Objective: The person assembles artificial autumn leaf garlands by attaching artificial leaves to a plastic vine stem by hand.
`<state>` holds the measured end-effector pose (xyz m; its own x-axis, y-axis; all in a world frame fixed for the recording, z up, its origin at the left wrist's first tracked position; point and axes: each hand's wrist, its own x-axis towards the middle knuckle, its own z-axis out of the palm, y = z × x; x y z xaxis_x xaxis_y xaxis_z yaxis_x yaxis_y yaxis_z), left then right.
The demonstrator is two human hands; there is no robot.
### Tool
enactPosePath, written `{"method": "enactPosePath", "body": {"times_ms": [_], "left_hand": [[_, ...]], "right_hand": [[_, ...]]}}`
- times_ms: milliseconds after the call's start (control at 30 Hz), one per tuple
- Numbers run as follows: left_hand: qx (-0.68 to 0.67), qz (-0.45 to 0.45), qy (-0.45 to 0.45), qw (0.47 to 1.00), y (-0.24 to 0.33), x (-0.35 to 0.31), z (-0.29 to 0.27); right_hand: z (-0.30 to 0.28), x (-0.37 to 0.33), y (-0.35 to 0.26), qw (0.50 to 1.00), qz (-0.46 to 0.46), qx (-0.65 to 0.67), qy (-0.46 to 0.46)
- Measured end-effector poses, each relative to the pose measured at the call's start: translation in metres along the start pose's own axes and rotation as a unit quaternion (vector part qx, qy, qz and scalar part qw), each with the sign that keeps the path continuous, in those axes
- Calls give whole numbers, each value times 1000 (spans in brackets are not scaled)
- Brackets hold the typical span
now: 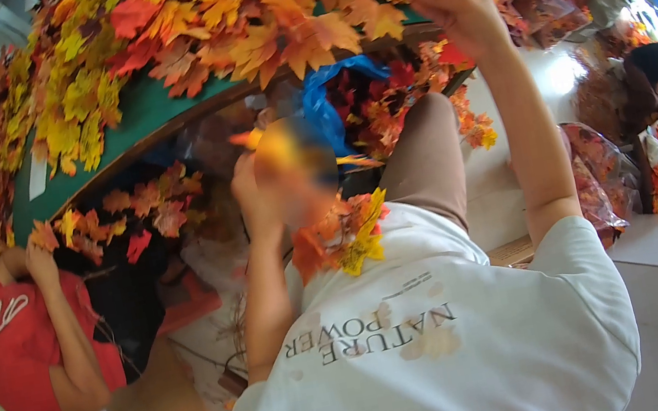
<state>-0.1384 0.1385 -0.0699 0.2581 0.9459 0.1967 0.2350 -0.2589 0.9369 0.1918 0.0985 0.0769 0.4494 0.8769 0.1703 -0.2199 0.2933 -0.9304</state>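
White T-shirt closest, with artificial maple-leaf spray against it: probably light, flexible, best held by the stem. Pinching at heaped maple leaves with right hand; cannot tell grip of blurred left hand.

You are in a workshop, it seems: artificial leaf sprays heap the green table, stuffed plastic bags stand about, and co-workers sit or bend nearby.

Leaves block the green table except bare front patches.
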Motion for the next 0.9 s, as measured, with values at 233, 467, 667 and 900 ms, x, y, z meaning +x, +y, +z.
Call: {"method": "enactPosePath", "body": {"times_ms": [233, 467, 667, 900], "left_hand": [[163, 289, 33, 943, 4, -4, 43], [-331, -98, 14, 938, 37, -4, 24], [-384, -116, -29, 916, 50, -11, 33], [-371, -125, -52, 919, 49, -9, 36]], "right_hand": [[157, -109, 99, 994, 12, 1, -108], [121, -106, 162, 938, 192, 261, 120], [116, -111, 149, 853, 333, 390, 95], [111, -113, 143, 839, 351, 404, 100]]}}
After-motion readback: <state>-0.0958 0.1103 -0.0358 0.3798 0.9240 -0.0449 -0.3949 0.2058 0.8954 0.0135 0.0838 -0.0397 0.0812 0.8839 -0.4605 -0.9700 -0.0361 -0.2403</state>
